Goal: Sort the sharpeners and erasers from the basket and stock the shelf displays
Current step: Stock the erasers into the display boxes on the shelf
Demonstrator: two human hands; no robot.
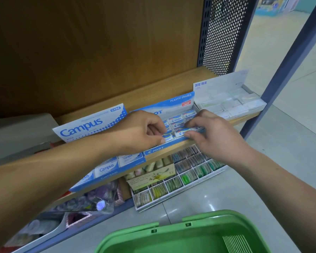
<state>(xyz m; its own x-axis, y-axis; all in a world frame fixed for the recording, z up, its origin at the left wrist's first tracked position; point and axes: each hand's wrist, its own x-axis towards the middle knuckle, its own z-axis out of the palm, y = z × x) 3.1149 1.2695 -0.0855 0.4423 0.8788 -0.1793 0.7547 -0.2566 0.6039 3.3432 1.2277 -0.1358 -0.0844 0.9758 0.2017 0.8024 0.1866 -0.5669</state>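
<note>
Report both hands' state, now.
Left hand: curled, pinching the front-left Pilot eraser.
Right hand: curled, pinching the front-right Pilot eraser.

Wooden shelf [153, 92] carries a Campus box [88, 125], a Pilot eraser box [179, 102] and a white box [228, 104], seemingly erasers.

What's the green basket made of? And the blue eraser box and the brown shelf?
Green moulded basket: looks like plastic, smooth, slightly shiny, with moulded ribs.
Blue-and-white Pilot eraser display box: probably printed card, thin folded panels.
Tan shelf board: wood or wood-look laminate; grain lines show, matt.
</note>
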